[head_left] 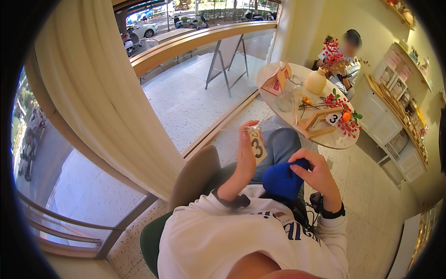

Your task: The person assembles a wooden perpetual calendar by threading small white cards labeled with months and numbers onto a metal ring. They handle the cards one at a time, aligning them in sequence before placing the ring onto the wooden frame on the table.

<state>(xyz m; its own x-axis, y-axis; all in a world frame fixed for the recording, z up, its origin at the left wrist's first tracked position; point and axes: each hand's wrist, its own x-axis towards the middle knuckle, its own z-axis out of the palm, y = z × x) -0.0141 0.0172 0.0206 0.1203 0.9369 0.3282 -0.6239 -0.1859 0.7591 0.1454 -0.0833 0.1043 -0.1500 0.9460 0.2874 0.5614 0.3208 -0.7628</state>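
In front of my chest, my left hand (246,151) is raised and pinches a small cream-coloured tag (257,148) with a dark printed figure. Its fingertips are at the tag's top, and a thin loop or wire seems to show there. Lower and to the right, my right hand (317,171) grips a bright blue cloth (282,180) between thumb and fingers. The cloth hangs bunched over my lap, its lower edge near my sweatshirt. Tag and cloth are apart. Both wrists wear dark bands.
Ahead on the right stands a round white table (341,143) with a cream vase (316,82), a glass jug (290,92), a folded red card (277,80), a wooden frame (316,125) and red-berry sprigs (349,128). A person (349,63) sits beyond it. A curtain (107,93) hangs left.
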